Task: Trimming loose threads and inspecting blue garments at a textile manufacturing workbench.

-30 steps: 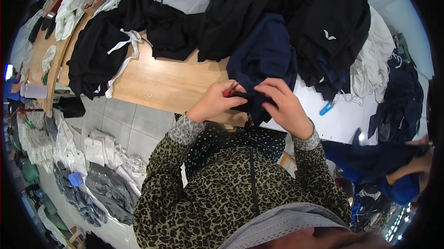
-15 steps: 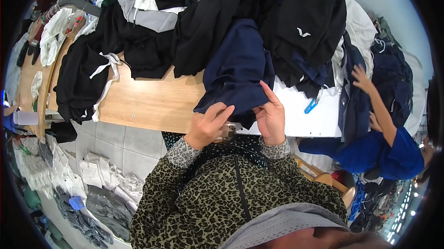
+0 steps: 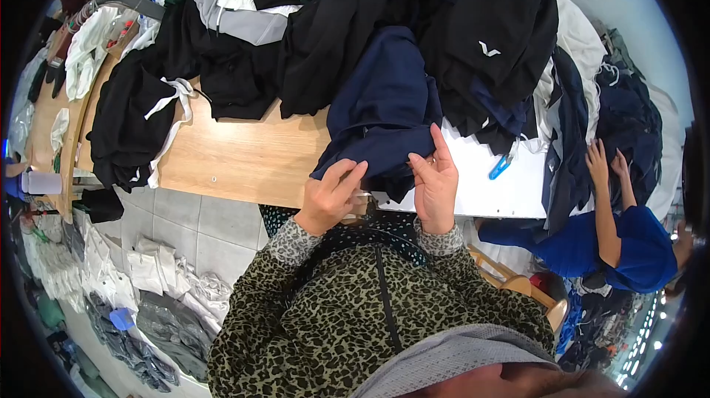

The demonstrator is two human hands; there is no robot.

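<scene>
A navy blue garment (image 3: 384, 95) lies lengthwise in front of me, its near edge over the front of the table. My left hand (image 3: 329, 195) pinches the garment's near left corner between thumb and fingers. At the right end of the same edge, my right hand (image 3: 435, 187) grips the cloth by the thumb, its index finger pointing up along the fold. The edge is stretched between the two hands. A darker fold of cloth hangs below, just left of my right hand. Whether a seam or hem runs along the edge, I cannot tell.
Black garments (image 3: 318, 50) are heaped behind and left, one with white drawstrings (image 3: 174, 95). Another black pile (image 3: 481, 36) stands right. Blue thread snips (image 3: 501, 167) lie on the white tabletop (image 3: 473, 195). A co-worker in blue (image 3: 584, 243) handles dark clothes at far right. Bagged garments (image 3: 174, 331) cover the floor left.
Both my hands keep hold of the navy garment, and my right fingers have shifted slightly up along its edge. The co-worker's raised arm has come down onto the dark clothes.
</scene>
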